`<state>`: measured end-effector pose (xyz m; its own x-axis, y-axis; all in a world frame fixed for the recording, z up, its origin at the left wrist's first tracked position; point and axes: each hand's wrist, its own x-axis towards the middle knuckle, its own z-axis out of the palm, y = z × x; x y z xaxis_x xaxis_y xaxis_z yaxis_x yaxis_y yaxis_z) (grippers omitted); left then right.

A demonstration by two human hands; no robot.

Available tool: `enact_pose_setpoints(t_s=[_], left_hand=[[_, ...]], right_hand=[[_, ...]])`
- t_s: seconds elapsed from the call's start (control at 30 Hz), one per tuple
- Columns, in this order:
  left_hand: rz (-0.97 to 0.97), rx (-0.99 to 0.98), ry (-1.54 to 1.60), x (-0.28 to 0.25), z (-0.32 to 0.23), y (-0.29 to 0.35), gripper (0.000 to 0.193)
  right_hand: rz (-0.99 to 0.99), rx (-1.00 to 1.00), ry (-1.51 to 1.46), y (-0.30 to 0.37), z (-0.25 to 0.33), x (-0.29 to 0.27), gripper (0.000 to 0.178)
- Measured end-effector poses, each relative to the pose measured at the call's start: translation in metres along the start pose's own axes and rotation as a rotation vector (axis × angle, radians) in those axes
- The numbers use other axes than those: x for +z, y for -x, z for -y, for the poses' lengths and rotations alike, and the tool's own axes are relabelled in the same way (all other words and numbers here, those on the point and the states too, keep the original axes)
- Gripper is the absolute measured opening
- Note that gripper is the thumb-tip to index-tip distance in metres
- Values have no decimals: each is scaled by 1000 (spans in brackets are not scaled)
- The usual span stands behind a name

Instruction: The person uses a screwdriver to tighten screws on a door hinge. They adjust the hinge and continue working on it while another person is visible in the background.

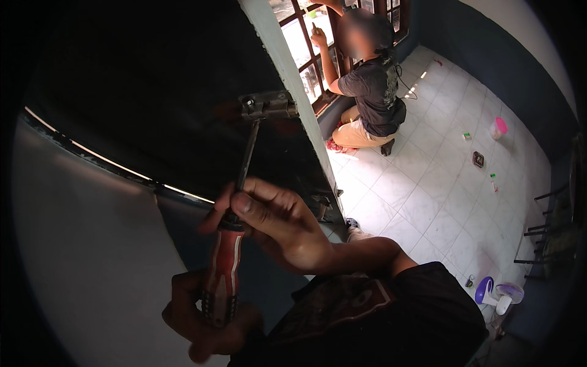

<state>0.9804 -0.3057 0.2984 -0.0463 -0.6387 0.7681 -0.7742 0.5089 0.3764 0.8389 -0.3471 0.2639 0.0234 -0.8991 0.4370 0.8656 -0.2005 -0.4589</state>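
Observation:
A screwdriver (225, 257) with a red, black and white handle slants upward. Its tip reaches the lower edge of a metal slide bolt (269, 105) on a dark door panel (153, 73); whether it sits in a screw I cannot make out. My right hand (278, 226) pinches the shaft just above the handle, thumb on the near side. Lower down, in shadow, my left hand (205, 321) is wrapped round the handle's butt end, its forearm hardly visible. A round screw or knob (249, 103) shows on the bolt's left part.
Another person (373, 85) kneels at a barred window, arms raised. On the tiled floor (422, 202) lie a pink-lidded tub (499, 127), a small dark box (478, 159) and a purple-and-white fan (495, 295). Dark chairs (550, 235) line the right wall. The door's pale edge (293, 79) runs beside the bolt.

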Motion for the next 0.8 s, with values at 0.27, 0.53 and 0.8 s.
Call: enact_pose_setpoints(t_s=[0.27,0.53,0.8], left_hand=[[158,-279,628,67,41,-71,22],[-57,456,545,141,25,-85,36],[-333,344,597,172,-5,-57,31]], right_hand=[[-87,76,-363,8,11,20,26],[-55,138,-306,7,20,14,18],[-150,186,-39,10,31,16,16]])
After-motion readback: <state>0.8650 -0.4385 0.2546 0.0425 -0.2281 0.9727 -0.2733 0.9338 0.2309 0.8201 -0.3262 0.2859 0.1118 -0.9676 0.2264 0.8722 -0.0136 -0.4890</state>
